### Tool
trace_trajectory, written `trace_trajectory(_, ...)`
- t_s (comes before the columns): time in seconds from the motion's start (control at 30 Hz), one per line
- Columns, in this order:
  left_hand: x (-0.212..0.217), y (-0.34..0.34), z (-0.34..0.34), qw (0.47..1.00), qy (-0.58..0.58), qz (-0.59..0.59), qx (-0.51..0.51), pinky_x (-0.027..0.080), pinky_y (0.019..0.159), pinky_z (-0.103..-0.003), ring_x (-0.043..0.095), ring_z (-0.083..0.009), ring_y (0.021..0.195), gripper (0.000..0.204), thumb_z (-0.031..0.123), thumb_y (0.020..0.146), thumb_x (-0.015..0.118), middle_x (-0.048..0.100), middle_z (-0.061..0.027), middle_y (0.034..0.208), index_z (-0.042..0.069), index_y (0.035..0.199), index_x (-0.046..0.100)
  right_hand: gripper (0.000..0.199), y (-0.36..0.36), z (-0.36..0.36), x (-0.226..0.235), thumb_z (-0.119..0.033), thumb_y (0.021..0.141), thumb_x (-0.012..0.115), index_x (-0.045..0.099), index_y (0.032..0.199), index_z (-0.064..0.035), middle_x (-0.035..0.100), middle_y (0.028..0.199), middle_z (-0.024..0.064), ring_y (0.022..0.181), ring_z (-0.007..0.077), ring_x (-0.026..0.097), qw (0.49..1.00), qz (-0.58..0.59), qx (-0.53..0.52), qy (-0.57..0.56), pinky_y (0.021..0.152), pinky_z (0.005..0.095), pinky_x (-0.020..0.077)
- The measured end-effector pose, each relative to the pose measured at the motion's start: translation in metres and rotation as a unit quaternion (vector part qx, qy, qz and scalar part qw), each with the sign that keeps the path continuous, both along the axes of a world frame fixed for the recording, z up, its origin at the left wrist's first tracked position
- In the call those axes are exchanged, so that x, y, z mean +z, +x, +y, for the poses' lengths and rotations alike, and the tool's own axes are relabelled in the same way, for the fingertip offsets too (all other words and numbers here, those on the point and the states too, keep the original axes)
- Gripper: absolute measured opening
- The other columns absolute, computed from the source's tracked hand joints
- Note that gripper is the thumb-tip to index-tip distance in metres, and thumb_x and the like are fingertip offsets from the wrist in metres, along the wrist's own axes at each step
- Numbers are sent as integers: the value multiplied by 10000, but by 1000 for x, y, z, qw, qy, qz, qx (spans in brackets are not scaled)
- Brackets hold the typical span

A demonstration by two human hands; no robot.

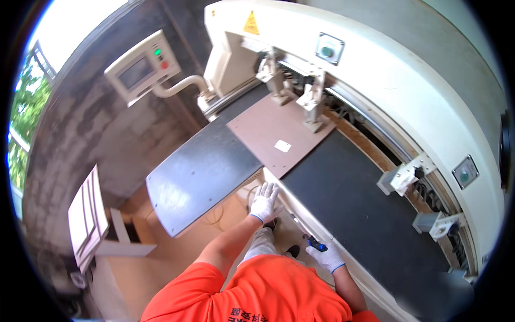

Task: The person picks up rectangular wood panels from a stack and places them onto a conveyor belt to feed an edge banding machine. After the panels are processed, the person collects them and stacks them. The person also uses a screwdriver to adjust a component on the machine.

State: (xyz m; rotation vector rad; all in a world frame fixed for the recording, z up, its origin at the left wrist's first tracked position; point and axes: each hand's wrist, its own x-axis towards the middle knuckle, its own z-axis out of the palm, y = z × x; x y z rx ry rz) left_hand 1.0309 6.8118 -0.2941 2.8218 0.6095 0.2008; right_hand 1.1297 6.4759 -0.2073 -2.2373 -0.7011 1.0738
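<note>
My left hand [265, 201], in a white knit glove, is open with its fingers stretched out, just short of the near corner of a brownish-pink board [261, 137]. A small white label [282, 146] lies on that board, and two grey clamp feet stand over its far part. Lower right, beside the machine's front edge, my right hand [328, 256] is gloved too and closed round a black-and-blue handled tool [316, 244]. The tool's exact kind is hard to make out.
A dark machine bed [354, 209] stretches right, with more clamps [406, 174] along its far side under a cream housing [386, 80]. A grey metal side table [201, 177] juts out left. Beyond it is a control screen [142, 70] on an arm. Stacked panels [88, 220] lean at far left.
</note>
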Motion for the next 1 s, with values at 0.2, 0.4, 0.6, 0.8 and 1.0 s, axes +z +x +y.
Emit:
trace_trajectory(0.2, -103, -219, -102, 840, -382, 256, 287, 448, 1181, -493, 547, -432, 1438, 852, 686, 976, 548, 573, -271, 1546, 27, 1516, 570, 556, -12, 7, 10, -584, 878, 808, 797, 958, -34, 727, 777, 90, 729, 218, 676, 982, 55, 175, -37, 713, 375, 536)
trace_trajectory(0.4, -103, -401, -217, 666, -441, 304, 519, 473, 1154, -498, 597, -415, 1400, 722, 589, 964, 609, 657, -240, 1464, 22, 1404, 690, 578, -28, 18, -7, -636, 864, 766, 806, 1068, -97, 794, 970, 177, 937, 353, 762, 932, 73, 330, -127, 843, 429, 569)
trace_trajectory(0.6, -113, -451, -314, 609, -478, 226, 591, 452, 1182, -490, 554, -394, 1451, 714, 567, 1003, 581, 629, -225, 1509, 25, 1464, 644, 530, -58, 26, -25, -567, 861, 809, 792, 1016, -60, 753, 851, 129, 797, 272, 714, 882, 46, 444, -151, 739, 390, 536)
trace_trajectory(0.8, -95, -380, -379, 658, -525, 20, 539, 496, 1130, -482, 637, -378, 1353, 650, 580, 1001, 563, 694, -189, 1430, 85, 1397, 707, 455, -108, 8, -32, -439, 853, 859, 764, 910, 2, 683, 674, 32, 639, 151, 641, 896, 112, 412, -119, 607, 338, 505)
trace_trajectory(1.0, -50, -430, -471, 731, -488, 40, 476, 482, 1139, -519, 584, -426, 1390, 687, 535, 983, 565, 612, -217, 1517, 103, 1517, 589, 260, -204, -28, -58, -205, 863, 848, 709, 774, -4, 649, 625, 54, 525, 165, 615, 864, 145, 473, -96, 501, 332, 479)
